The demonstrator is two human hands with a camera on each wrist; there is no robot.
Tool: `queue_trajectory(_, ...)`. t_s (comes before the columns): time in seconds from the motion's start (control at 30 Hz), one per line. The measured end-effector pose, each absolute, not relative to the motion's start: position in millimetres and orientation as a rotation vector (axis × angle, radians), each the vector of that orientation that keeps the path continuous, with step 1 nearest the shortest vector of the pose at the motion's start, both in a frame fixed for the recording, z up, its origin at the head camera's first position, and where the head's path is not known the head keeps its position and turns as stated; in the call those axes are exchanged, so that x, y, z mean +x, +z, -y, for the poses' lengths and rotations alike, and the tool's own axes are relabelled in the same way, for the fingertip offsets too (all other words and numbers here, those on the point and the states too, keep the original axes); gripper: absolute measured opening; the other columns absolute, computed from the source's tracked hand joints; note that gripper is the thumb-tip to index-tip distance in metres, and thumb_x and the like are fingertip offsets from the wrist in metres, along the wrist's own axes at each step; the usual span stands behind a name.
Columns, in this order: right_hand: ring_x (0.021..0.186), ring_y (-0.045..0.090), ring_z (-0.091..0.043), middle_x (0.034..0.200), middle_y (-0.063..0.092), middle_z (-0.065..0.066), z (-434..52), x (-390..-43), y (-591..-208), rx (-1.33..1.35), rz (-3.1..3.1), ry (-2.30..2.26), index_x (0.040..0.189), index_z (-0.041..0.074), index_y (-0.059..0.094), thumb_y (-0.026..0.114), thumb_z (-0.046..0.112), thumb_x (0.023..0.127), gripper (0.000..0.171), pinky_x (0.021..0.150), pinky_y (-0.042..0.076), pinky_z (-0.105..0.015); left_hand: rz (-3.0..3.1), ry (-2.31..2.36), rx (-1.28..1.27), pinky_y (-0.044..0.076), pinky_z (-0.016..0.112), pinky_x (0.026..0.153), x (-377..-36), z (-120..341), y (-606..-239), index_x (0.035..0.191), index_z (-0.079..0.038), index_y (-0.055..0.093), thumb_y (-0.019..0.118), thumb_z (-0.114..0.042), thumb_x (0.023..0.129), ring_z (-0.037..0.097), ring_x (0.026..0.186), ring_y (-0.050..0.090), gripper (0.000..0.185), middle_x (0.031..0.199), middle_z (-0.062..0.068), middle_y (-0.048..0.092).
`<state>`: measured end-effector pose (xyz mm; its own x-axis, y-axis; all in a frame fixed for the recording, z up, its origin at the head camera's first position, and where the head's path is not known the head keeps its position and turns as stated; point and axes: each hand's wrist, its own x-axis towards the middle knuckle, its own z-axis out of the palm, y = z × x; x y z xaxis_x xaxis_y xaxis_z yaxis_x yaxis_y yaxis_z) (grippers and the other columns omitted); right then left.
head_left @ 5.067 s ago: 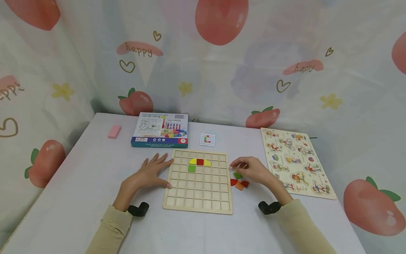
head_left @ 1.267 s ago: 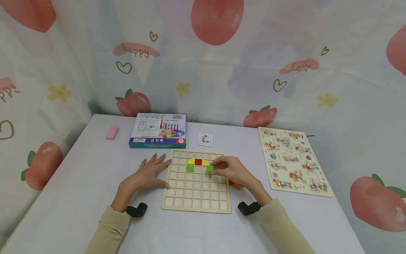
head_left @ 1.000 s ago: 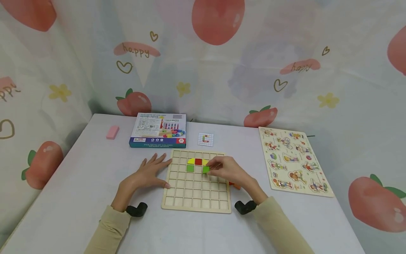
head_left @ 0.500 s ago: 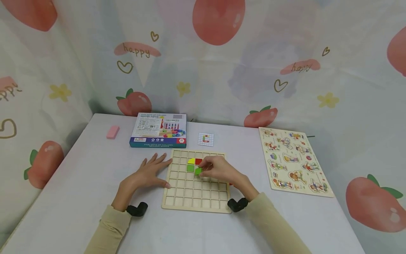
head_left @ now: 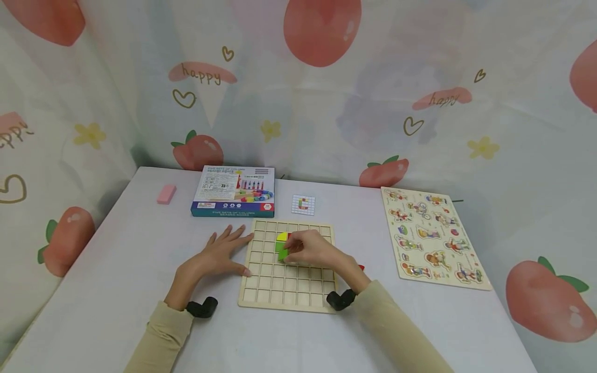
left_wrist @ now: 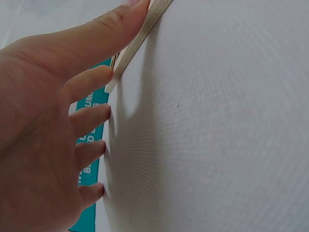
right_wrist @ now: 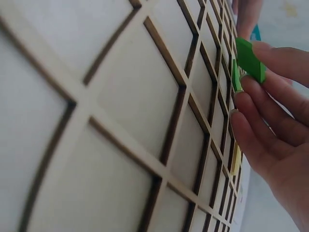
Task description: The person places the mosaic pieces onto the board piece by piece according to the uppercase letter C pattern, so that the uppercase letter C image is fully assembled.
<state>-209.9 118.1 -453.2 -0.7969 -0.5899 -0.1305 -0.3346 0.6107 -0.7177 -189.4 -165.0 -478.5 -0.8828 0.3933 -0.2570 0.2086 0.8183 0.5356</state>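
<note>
The right hand point(head_left: 313, 250) is over the upper middle of the wooden grid board point(head_left: 286, 298); its thumb and fingers are curled closely around a green square piece point(right_wrist: 249, 59), which it pinches by the edges, so the grip is narrow and holds only this piece. In the head view the piece point(head_left: 281, 254) is tilted and sits just below the green tile and the yellow tile point(head_left: 282, 237) already in the board; I cannot tell if one corner touches the wood already. The left hand point(head_left: 219, 256) lies flat on the table point(head_left: 116, 269), fingers straight and spread, with the fingertips and thumb against the left edge of the board (in the left wrist view the thumb point(left_wrist: 91, 36) is along the rim); it holds nothing.

To do this step well, I think the piece should first become level with the board, because a tilted square catches on the thin ribs between the cells; then its sides should be parallel to the ribs of the chosen cell before it goes down. It is better to release the thumb side last and to press with one fingertip; the neighbouring tiles are very close, so a sideways push could lift them. The left hand should give steady pressure so the board does not slide.
</note>
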Motion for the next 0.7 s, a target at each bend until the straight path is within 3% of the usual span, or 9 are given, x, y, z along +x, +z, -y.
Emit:
queue_trajectory(0.33,0.083,0.065,-0.007,0.094,0.074,0.002,-108.7,-212.1,-456.1,-0.776,-2.468,-0.936,0.106,0.008,0.074,0.083,0.016,0.088,0.022,0.079,0.057,-0.019,-2.639,0.724,0.448,-0.003,0.07,0.124,-188.1,164.2,-475.0,0.161,-0.02,0.038,0.086,-0.05,0.078,0.046,0.159,0.002,0.1,0.172,0.014,0.019)
queue_trajectory(0.7,0.076,0.059,-0.009,0.084,0.068,0.002,-103.8,-210.5,-456.5,-0.8,-2.483,-0.895,0.106,0.004,0.073,0.082,0.011,0.088,0.022,0.07,0.052,-0.019,-2.637,0.724,0.445,-0.003,0.07,0.124,-188.5,164.6,-475.8,0.161,-0.019,0.038,0.086,-0.05,0.078,0.046,0.159,0.001,0.1,0.172,0.014,0.018)
